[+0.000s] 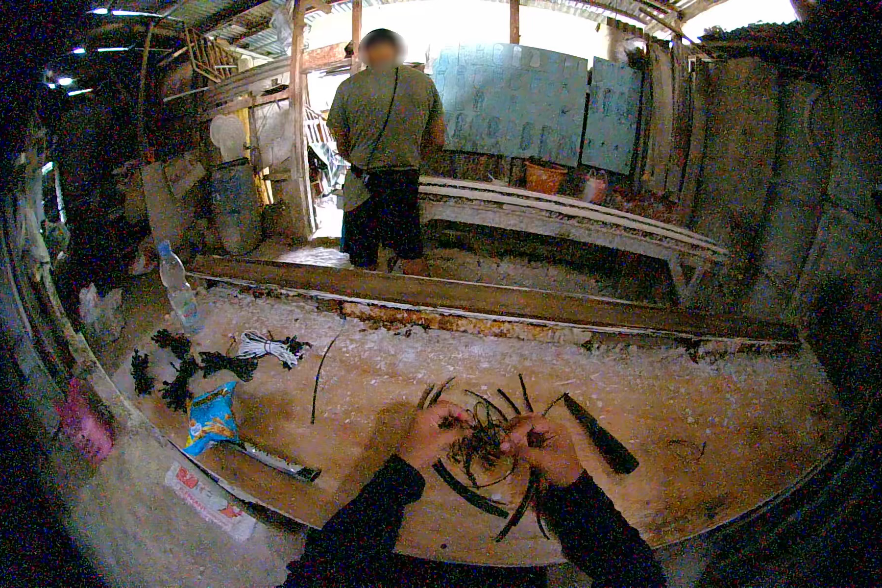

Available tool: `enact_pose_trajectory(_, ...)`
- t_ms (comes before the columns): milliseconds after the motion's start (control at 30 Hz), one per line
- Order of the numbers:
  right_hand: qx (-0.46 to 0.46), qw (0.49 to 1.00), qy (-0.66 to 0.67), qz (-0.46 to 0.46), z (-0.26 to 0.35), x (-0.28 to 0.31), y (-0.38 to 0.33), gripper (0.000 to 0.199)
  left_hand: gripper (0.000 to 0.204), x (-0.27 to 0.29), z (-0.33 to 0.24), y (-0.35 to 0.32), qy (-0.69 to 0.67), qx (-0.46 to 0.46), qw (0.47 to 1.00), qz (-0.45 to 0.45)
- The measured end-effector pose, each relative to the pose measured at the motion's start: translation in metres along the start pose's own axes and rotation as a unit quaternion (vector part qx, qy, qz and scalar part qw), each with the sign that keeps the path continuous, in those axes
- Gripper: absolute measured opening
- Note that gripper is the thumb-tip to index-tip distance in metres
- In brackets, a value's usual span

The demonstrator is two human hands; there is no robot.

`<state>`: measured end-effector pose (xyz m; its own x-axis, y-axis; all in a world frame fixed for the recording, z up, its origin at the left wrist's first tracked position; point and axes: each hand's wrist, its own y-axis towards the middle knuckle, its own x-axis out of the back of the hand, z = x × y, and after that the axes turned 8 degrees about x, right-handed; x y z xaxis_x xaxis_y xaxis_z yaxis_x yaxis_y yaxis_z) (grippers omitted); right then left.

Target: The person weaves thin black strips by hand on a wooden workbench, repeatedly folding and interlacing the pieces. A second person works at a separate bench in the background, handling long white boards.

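Over the wooden tabletop (382, 365), both my hands are closed at a loose tangle of thin dark strands (479, 452). My left hand (435, 434) pinches its left side. From the right, my right hand (547, 449) pinches the strands between thumb and fingers. Thin loops stick out around the bundle. A curved black strip (468, 492) lies below it, and narrower dark strips fan out around my hands. Right of my right hand lies a wider, tapering black strip (603, 436). What the strands are made of is too small to tell.
At the table's left are several black cord bundles (178, 380), a white cord bundle (263, 346), a blue packet (213, 416), a long thin tool (274, 461) and a clear plastic bottle (177, 284). A raised plank (480, 299) edges the far side. Beyond it stands a person (384, 127).
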<state>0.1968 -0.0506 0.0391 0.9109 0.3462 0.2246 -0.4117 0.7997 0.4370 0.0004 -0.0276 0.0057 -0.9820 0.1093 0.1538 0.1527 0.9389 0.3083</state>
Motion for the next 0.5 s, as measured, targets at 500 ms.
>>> enact_pose_trajectory(500,0.143,0.916,-0.322,-0.194,-0.031,0.0,0.011,0.016,0.025,-0.023,-0.006,-0.013,0.04,-0.051,0.969,0.237)
